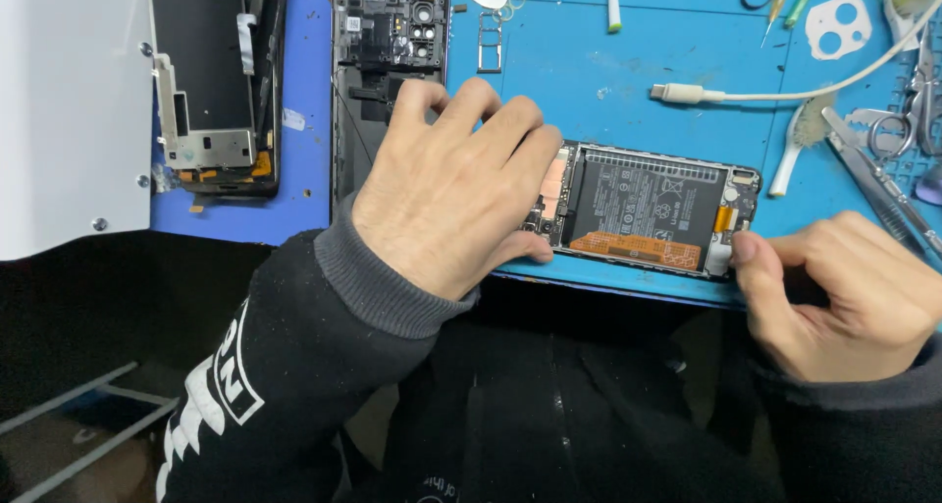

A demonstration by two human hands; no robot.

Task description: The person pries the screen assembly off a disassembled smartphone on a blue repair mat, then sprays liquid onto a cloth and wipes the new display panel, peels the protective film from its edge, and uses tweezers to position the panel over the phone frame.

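Observation:
An opened phone (648, 209) lies sideways on the blue work mat (589, 71), its dark battery and orange flex cable showing. My left hand (446, 184) rests on the phone's left end, fingers curled over its top edge and thumb along its near edge. My right hand (844, 292) pinches the phone's right near corner between thumb and forefinger. Both hands steady the phone close to the mat's front edge.
A second opened phone shell (388, 42) lies upright behind my left hand. A dark phone frame (211, 81) sits at far left beside a white box (69, 101). A white cable plug (682, 94), tweezers (883, 184), scissors (917, 110), brushes and a SIM tray (490, 44) lie around.

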